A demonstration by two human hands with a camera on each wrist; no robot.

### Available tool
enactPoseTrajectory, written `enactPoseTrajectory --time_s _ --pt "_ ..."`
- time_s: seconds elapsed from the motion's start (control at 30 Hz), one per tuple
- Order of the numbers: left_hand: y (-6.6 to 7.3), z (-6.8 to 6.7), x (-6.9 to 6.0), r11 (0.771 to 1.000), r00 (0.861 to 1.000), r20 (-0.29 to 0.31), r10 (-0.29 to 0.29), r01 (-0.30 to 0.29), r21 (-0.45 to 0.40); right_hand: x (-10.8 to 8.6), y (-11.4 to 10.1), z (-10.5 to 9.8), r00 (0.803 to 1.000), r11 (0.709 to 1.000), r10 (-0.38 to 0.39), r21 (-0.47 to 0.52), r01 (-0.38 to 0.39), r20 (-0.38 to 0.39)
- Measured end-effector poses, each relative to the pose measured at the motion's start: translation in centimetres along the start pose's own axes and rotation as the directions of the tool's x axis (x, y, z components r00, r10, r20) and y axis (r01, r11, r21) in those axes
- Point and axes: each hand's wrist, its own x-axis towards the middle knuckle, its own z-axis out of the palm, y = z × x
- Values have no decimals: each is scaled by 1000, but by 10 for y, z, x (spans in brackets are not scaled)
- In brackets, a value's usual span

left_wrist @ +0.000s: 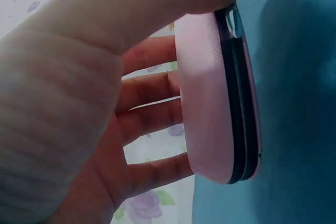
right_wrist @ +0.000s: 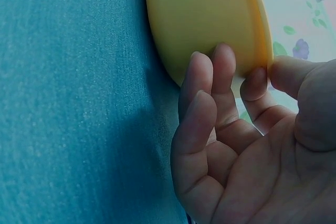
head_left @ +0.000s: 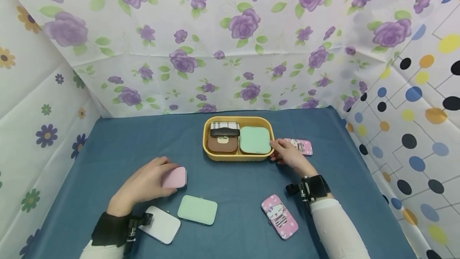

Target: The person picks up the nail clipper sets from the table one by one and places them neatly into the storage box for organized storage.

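Note:
My left hand grips a pink hard case between thumb and fingers, at the left of the blue cloth. In the left wrist view the case stands on edge, its dark seam and metal clasp showing. My right hand pinches the right end of a yellow oblong container; in the right wrist view thumb and forefinger meet at the rim of the yellow container. Inside lie a mint-green square case, a brown case and a black-and-plaid case.
A white case and a pale green case lie near my left hand. One pink cartoon case lies at the front right. Another pink patterned case is partly behind my right hand. Patterned cloth walls enclose the table.

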Motion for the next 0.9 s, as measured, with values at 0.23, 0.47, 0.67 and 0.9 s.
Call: enactPoseTrajectory --time_s 0.23,0.47,0.67,0.9 --pt "7 0 13 999 999 -20 32 -32 6 0 0 1 1000 1000 11 -2 -11 -5" --pt "20 -3 30 999 999 -36 40 -40 -5 0 -1 1 1000 1000 5 -6 -5 -9" --pt "30 -6 40 999 998 -48 52 -52 -6 0 -3 1 1000 1000 0 -5 0 -8" --pt "39 -8 54 996 994 -65 86 -88 -23 0 -1 0 1000 1000 -2 -16 2 -1"
